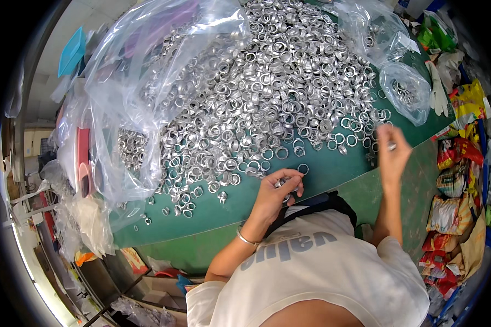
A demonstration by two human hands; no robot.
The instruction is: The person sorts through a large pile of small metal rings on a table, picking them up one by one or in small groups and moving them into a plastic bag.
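A large heap of silvery metal rings (289, 82) is spread over the green table (213, 210). Close to my body, my left hand (278, 191) is closed around several rings (281, 182). A single ring (303, 169) shows right by its fingertips; whether they touch it I cannot tell. My right hand (394, 155), slightly blurred, is at the right edge of the heap, its fingers closed on a small silvery metal ring (391, 145). Loose rings (352, 140) lie just left of that hand.
Clear plastic sheeting (120, 103) covers the heap's left part. A clear bag (403, 92) with rings inside lies at the far right, beside a white glove (437, 90). Colourful packages (450, 212) are piled right of the table. A blue tray (72, 52) stands far left.
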